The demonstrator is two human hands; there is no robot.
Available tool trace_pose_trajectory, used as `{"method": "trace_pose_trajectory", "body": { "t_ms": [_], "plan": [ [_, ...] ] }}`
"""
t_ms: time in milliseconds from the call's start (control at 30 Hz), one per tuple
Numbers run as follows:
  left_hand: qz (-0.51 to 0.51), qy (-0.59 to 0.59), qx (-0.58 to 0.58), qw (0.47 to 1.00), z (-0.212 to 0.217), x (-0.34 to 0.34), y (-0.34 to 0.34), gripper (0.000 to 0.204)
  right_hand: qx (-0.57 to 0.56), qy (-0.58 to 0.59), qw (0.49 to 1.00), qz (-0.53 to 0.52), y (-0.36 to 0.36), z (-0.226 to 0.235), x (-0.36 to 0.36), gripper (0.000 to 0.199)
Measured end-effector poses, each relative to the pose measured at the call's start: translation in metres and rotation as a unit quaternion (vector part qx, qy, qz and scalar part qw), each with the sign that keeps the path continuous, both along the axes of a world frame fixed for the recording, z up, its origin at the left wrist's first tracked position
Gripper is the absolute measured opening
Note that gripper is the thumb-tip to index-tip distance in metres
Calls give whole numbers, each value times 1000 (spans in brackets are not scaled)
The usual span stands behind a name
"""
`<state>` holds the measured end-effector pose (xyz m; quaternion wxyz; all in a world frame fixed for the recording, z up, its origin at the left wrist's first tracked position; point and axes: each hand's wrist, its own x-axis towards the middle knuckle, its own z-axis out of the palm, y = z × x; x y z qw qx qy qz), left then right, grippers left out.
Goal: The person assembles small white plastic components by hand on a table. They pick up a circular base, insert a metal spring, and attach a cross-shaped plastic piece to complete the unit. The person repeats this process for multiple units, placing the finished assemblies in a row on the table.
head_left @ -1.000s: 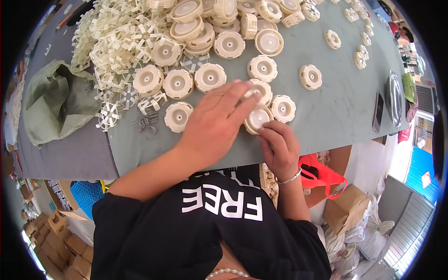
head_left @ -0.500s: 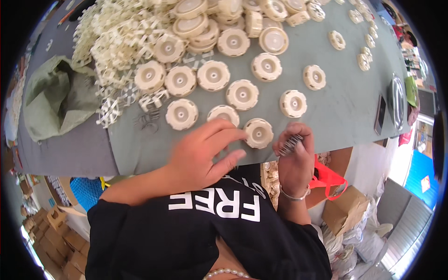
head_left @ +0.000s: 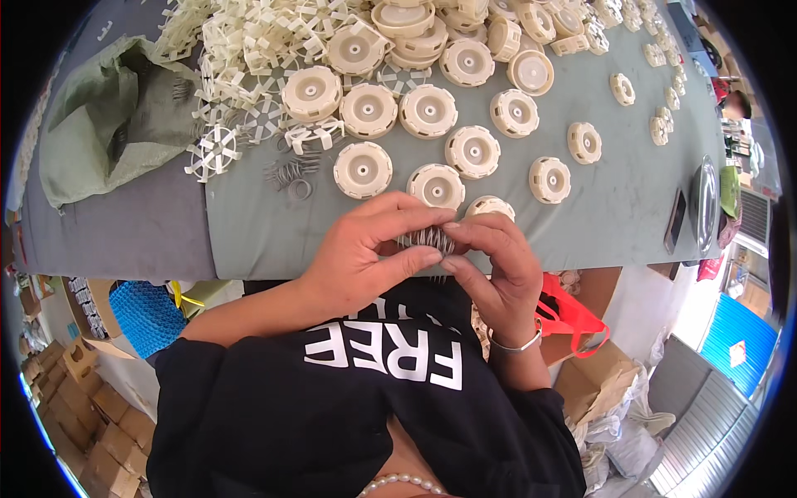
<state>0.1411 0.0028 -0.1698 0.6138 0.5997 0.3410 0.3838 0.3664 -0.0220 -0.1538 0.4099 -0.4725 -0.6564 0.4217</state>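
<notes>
Metal coil springs, bunched together, are pinched between both of my hands at the table's near edge. My left hand closes thumb and fingers on the bunch from the left. From the opposite side my right hand grips it with its fingertips; the exact number of springs is hidden. Just beyond my fingers sit round cream plastic caps, one of them partly covered by my right hand. Further caps lie spread out, hollow side up. Loose springs rest on the table to the left, near a white spoked plastic piece.
A big heap of white spoked pieces and piled caps fills the far side. At left lies a crumpled green cloth bag. A phone and a clear oval dish lie at the right edge. Below hangs a red bag.
My left hand has come right and joined my right hand, which has moved left with the springs. Both now hold the bunch. The view has shifted, so the tabletop things appear farther right.
</notes>
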Motion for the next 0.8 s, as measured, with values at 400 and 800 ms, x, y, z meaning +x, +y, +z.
{"method": "trace_pose_trajectory", "body": {
  "t_ms": [400, 800],
  "plan": [
    [27, -168, -540, 824, 30, 32, 23, 33, 226, -133, 965, 25, 14, 5, 13, 38],
    [-11, -150, -238, 960, 20, 56, 22, 23, 10, 36, 999, -30, 18, 18, 41, 36]
  ]
}}
